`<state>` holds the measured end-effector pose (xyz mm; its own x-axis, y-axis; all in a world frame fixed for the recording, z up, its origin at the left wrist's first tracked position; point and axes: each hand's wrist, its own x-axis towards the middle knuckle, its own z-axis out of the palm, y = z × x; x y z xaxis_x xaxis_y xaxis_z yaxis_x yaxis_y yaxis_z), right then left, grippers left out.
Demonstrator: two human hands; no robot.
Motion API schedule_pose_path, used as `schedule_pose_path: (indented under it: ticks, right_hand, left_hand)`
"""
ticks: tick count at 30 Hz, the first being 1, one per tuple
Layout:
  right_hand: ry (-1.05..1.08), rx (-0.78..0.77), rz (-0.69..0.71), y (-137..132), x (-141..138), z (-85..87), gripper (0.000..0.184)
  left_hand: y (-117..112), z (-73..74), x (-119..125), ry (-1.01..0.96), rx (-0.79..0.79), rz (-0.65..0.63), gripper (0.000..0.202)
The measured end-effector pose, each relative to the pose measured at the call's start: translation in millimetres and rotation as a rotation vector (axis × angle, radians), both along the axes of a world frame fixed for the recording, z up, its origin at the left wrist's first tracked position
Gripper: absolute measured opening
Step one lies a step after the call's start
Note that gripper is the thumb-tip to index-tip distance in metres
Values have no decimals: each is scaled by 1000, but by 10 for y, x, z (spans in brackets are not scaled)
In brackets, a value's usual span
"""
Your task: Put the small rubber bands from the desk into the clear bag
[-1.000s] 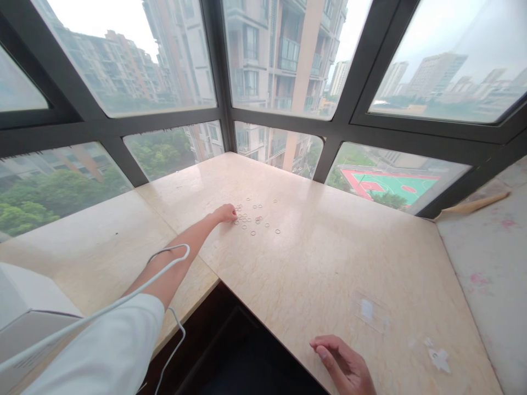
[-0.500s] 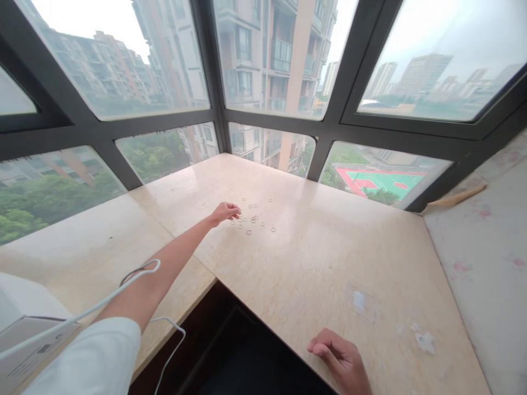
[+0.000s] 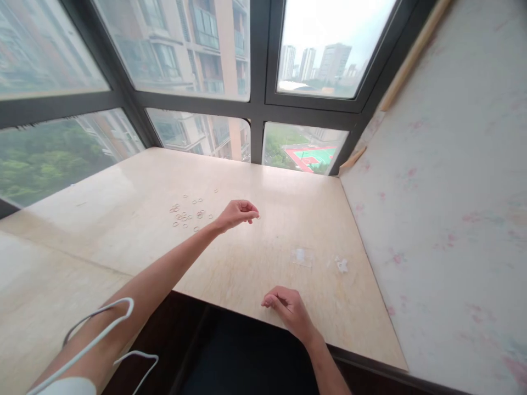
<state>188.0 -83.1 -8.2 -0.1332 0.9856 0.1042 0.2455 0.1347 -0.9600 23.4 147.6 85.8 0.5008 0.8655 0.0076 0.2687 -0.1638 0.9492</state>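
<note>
My left hand (image 3: 239,214) reaches out over the table, thumb and fingers closed in a pinch. A thin small ring (image 3: 259,216) shows at its fingertips, just above or touching the tabletop. To its left lie several more thin rings (image 3: 200,214), scattered flat, some overlapping. My right hand (image 3: 285,307) rests by the table's front edge with curled fingers; nothing shows in it. Beyond it is a clear flat plastic case (image 3: 302,256) with a whitish patch, and to the right of that, some small white star-shaped pieces (image 3: 341,265).
The pale marble-look tabletop (image 3: 247,252) meets dark-framed windows (image 3: 197,104) at the back and a flowered wall (image 3: 420,219) on the right. A white cable (image 3: 94,340) loops across my left forearm. Below the front edge is a dark gap (image 3: 239,351).
My left hand has moved right, away from the scattered rings, with a ring at its fingertips. The view has turned right. My right hand stays curled near the front edge.
</note>
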Motion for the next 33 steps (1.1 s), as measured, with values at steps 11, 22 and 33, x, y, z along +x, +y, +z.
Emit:
schedule_pose_path:
  ticks: [11, 22, 33]
  right_hand:
    - [-46, 28, 25, 31, 23, 38, 36]
    - [-56, -1, 24, 31, 26, 25, 35]
    - [-77, 18, 3, 6, 18, 42, 33]
  left_hand:
    - [-444, -566, 1025, 0, 199, -265, 12]
    - [-454, -695, 1047, 43, 291, -178, 14]
    - [-886, -973, 281, 13, 50, 371, 16]
